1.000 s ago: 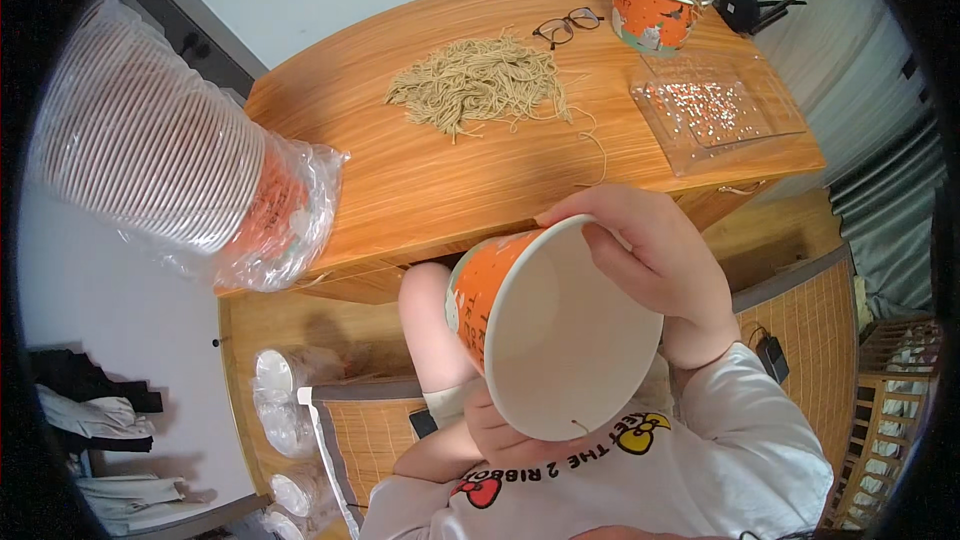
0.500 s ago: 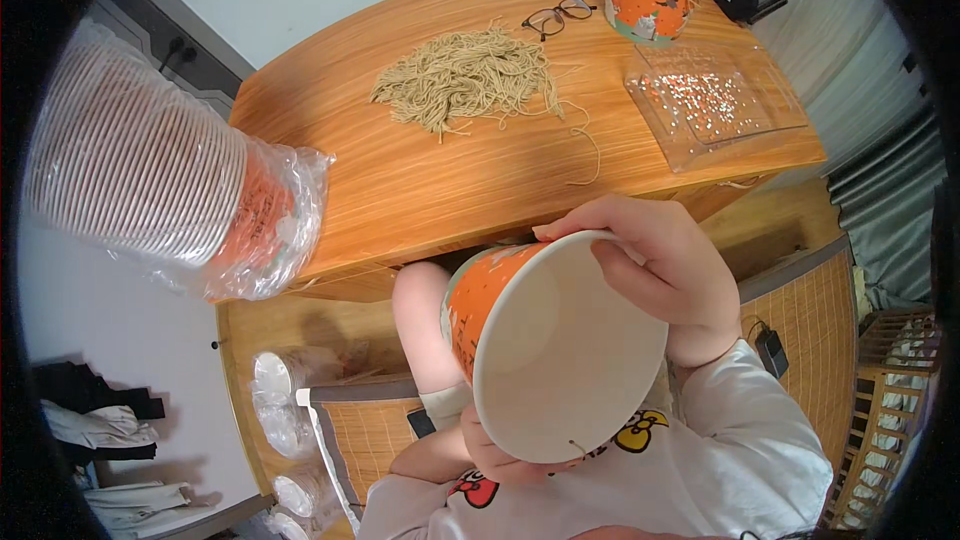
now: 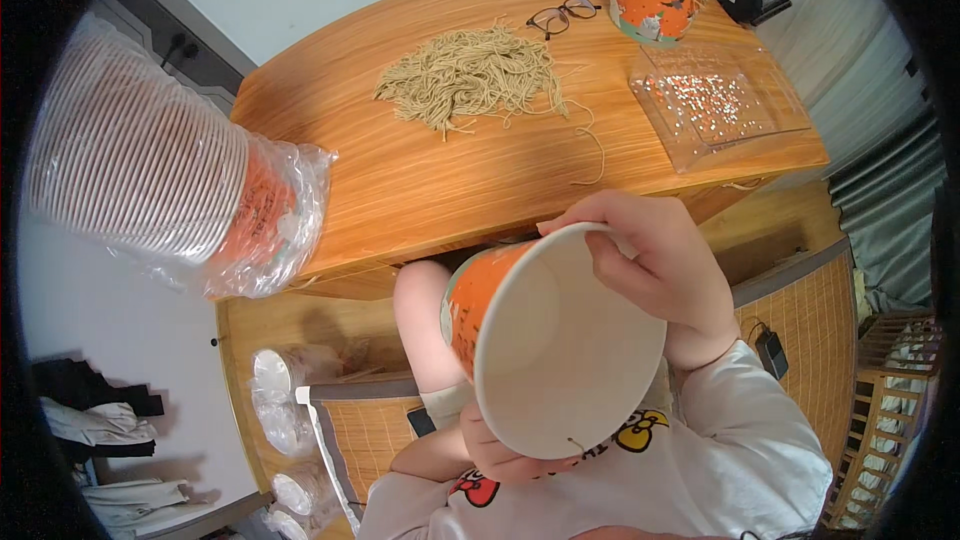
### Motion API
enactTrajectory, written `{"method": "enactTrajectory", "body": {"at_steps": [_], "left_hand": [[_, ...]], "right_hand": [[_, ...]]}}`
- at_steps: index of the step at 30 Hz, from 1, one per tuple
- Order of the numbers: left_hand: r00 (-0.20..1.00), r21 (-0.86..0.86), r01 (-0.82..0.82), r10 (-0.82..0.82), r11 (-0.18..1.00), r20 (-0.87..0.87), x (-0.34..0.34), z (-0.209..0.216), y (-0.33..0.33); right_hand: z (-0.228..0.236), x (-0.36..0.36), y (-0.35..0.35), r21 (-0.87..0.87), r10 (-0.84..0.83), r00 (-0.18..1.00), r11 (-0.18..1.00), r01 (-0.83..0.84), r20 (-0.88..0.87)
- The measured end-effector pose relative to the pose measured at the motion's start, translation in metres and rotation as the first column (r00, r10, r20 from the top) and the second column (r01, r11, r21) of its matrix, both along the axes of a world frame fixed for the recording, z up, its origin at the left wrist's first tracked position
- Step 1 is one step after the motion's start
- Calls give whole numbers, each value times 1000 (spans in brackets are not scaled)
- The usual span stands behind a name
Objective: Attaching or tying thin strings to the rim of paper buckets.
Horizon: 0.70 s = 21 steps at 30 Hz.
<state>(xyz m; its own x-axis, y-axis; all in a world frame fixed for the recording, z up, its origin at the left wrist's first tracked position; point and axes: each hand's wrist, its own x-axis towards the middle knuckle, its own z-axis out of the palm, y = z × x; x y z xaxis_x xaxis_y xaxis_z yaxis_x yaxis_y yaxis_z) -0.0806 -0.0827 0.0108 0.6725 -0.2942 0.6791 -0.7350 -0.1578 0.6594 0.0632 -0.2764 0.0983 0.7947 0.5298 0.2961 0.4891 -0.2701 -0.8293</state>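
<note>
An orange printed paper bucket (image 3: 560, 340) is tilted over my lap with its white inside facing up toward me. My right hand (image 3: 655, 265) grips its far right rim, thumb inside and fingers outside. My left hand (image 3: 495, 450) is closed against the outside of the near rim, its fingers partly hidden by the bucket. A short end of tan cord (image 3: 574, 443) pokes through the wall just inside the near rim. Beyond, on the wooden table (image 3: 450, 180), lies a heap of tan cords (image 3: 470, 80), with one strand trailing to the right.
Stacked buckets in clear plastic (image 3: 150, 160) stand at the table's left. A stack of corded buckets (image 3: 655, 0), glasses (image 3: 563, 16) and a clear tray of small orange and white beads (image 3: 710, 105) sit at the far right. More wrapped buckets (image 3: 285, 390) rest on the floor.
The bucket's far rim has tipped up slightly, with my right hand still on it. My left hand stays at the near rim. The table's contents have not moved.
</note>
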Motion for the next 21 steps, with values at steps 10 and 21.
{"method": "enactTrajectory", "body": {"at_steps": [10, 21], "left_hand": [[901, -265, 116, -213, 957, -378, -3, -4, 9], [925, -447, 158, -291, 880, -246, 30, -16, -21]], "right_hand": [[-18, 29, -24, 424, 284, 784, 905, -29, -552], [-28, 25, -25, 437, 270, 866, 897, -68, -421]]}}
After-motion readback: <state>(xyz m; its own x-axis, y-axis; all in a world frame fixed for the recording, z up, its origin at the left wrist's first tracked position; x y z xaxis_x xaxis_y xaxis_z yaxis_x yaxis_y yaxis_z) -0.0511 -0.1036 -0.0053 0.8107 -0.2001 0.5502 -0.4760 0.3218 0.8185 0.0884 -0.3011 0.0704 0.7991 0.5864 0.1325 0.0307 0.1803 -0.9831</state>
